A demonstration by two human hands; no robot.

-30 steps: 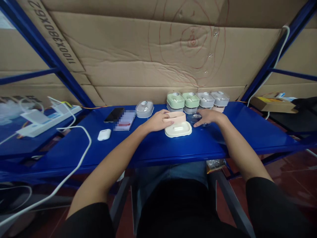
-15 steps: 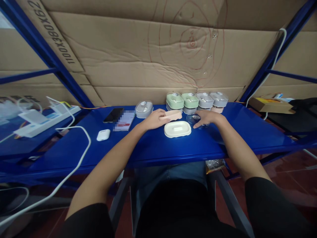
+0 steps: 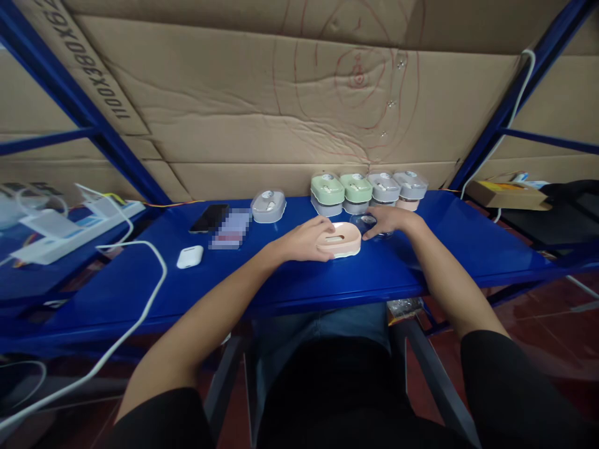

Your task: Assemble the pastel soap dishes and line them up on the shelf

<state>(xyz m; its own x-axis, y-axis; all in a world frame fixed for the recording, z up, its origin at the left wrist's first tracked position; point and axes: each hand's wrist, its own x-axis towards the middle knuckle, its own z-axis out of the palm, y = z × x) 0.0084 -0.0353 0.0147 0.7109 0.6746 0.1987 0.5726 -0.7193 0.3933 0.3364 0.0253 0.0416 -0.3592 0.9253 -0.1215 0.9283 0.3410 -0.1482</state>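
My left hand (image 3: 303, 241) is closed over the left end of a small oval container (image 3: 345, 239) on the blue shelf (image 3: 290, 280). The container shows a cream top inside a pink band. Just right of it, my right hand (image 3: 392, 219) curls around a small clear round cup (image 3: 363, 222) that stands on the shelf, fingertips on its rim. The two hands are a few centimetres apart. Behind them stands a row of lidded containers, with two green ones (image 3: 340, 187) on the left and two grey ones (image 3: 397, 184) on the right.
A lone grey container (image 3: 268, 206), a dark phone (image 3: 209, 217), a blurred card (image 3: 229, 228) and a white earbud case (image 3: 189, 256) lie to the left. A power strip (image 3: 70, 224) and white cable (image 3: 140, 312) are far left. Cardboard backs the shelf, and a flat box (image 3: 505, 193) sits right.
My left hand brought the pink band down from the back onto the cream piece and now covers both. My right hand stayed on the clear cup.
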